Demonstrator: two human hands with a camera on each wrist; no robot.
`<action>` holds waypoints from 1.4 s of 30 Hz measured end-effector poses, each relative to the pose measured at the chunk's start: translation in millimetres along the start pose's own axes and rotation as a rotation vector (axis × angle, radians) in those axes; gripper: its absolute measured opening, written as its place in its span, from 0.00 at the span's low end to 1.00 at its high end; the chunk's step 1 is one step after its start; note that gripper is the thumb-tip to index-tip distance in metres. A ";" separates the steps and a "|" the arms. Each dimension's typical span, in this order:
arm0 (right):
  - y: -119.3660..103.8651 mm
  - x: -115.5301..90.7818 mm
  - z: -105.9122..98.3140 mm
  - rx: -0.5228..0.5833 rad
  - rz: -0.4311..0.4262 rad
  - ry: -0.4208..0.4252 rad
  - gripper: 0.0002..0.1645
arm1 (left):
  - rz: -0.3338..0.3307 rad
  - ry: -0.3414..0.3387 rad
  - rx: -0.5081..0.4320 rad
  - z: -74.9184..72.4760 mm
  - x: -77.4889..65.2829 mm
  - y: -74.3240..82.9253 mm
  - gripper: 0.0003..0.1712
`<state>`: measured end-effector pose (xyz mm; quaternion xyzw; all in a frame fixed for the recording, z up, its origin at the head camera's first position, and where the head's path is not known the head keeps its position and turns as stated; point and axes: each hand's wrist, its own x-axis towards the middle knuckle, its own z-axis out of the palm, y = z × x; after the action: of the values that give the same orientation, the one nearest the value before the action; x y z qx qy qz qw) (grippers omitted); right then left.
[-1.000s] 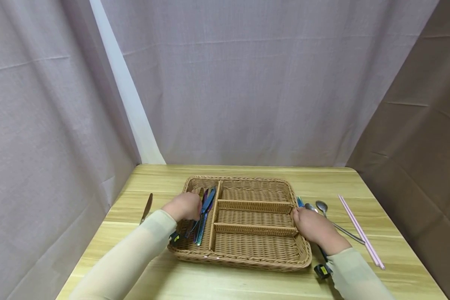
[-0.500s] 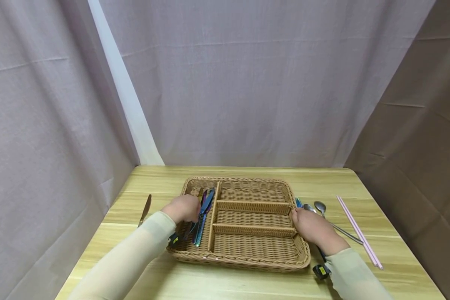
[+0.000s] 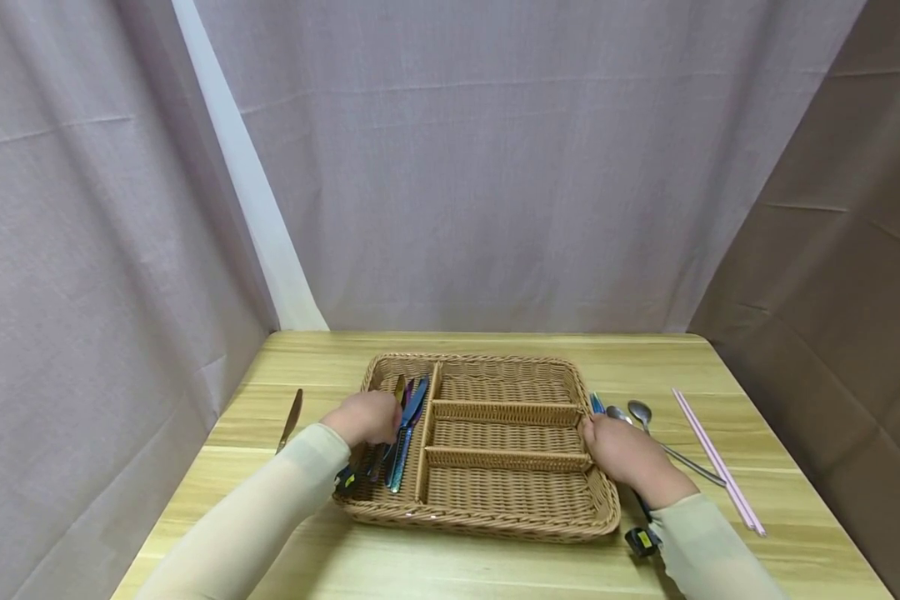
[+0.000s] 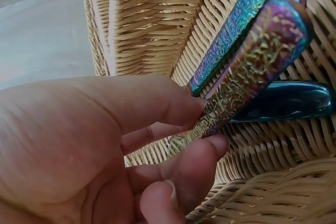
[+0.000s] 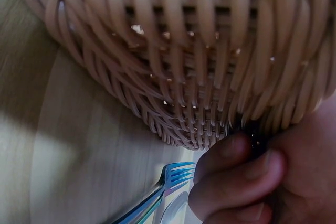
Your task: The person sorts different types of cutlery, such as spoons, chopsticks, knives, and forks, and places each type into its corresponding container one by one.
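A wicker cutlery basket [image 3: 525, 529] with divided compartments stands on the wooden table. In its left compartment lie several table knives with shiny blue, purple and gold finishes, a blue one [image 3: 412, 408] among them. My left hand [image 3: 367, 418] reaches into that compartment. Seen from the left wrist, its thumb and fingers pinch a knife with a gold-purple textured handle [image 4: 252, 61]; its blade is out of sight. At the opposite end, my right hand [image 3: 630, 450] grips the basket's right rim, and its curled fingers [image 5: 231, 182] show against the weave in the right wrist view.
Left of the basket a lone knife [image 3: 291, 419] lies on the table [image 3: 270, 358]. To the right are a blue fork [image 5: 178, 174], spoons [image 3: 640, 412] and a pair of pink chopsticks [image 3: 720, 462]. Grey curtains [image 3: 495, 208] hang behind the table.
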<state>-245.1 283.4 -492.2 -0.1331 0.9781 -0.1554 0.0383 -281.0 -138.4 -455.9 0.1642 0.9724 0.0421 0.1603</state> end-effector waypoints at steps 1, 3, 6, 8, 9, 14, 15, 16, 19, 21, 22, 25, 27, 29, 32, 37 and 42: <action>0.1 0.1 -0.1 0.001 0.000 -0.001 0.30 | 0.003 -0.006 -0.016 0.5 -0.1 -0.4 0.17; -0.1 0.0 -0.2 0.003 0.003 -0.002 0.31 | 0.011 -0.013 -0.049 1.4 -0.8 -0.9 0.18; 0.3 0.3 0.1 0.003 0.004 -0.001 0.31 | 0.019 -0.013 -0.091 2.0 -2.0 -1.4 0.18; 0.4 0.4 0.4 0.003 0.005 -0.001 0.31 | 0.023 -0.012 -0.096 2.2 -2.9 -1.2 0.19; 0.3 0.4 0.5 0.003 0.004 -0.002 0.31 | 0.026 -0.011 -0.097 2.2 -3.2 -1.2 0.19; 0.4 0.6 0.7 -0.001 0.003 -0.005 0.31 | 0.036 -0.018 -0.100 3.6 -2.6 -1.8 0.21; 0.4 0.7 0.7 -0.002 0.002 -0.005 0.31 | 0.037 -0.017 -0.104 3.8 -2.3 -1.9 0.22; 0.6 0.8 0.8 -0.003 0.003 -0.005 0.32 | 0.037 -0.017 -0.104 4.1 -1.8 -2.0 0.22; 1.2 1.0 0.8 -0.004 0.004 -0.005 0.32 | 0.035 -0.017 -0.106 4.6 -0.3 -2.6 0.22; 1.4 1.0 0.6 -0.004 0.005 -0.005 0.32 | 0.034 -0.015 -0.107 5.0 0.6 -2.9 0.21; 1.4 1.0 0.5 -0.003 0.005 -0.004 0.32 | 0.033 -0.016 -0.106 5.0 0.9 -3.1 0.21; 1.6 1.1 0.2 -0.003 0.009 -0.002 0.31 | 0.031 -0.016 -0.116 5.0 1.3 -3.1 0.20; 1.5 1.2 0.2 -0.003 0.011 -0.003 0.31 | 0.030 -0.018 -0.132 5.1 1.3 -3.0 0.20; 1.5 1.3 0.4 -0.001 0.015 -0.004 0.30 | 0.028 -0.021 -0.148 5.2 1.1 -3.0 0.19; 1.3 1.1 0.6 0.004 0.017 -0.002 0.29 | 0.029 -0.021 -0.161 5.9 1.6 -3.4 0.19; 0.8 1.0 0.6 0.000 0.008 0.006 0.25 | 0.040 -0.024 -0.142 8.6 4.2 -4.8 0.19; 0.4 0.6 0.2 0.000 0.009 0.006 0.24 | 0.042 -0.029 -0.123 8.9 4.7 -4.6 0.18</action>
<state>-245.7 283.6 -492.5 -0.1280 0.9788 -0.1556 0.0360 -283.8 -140.8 -466.4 0.1750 0.9619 0.1026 0.1831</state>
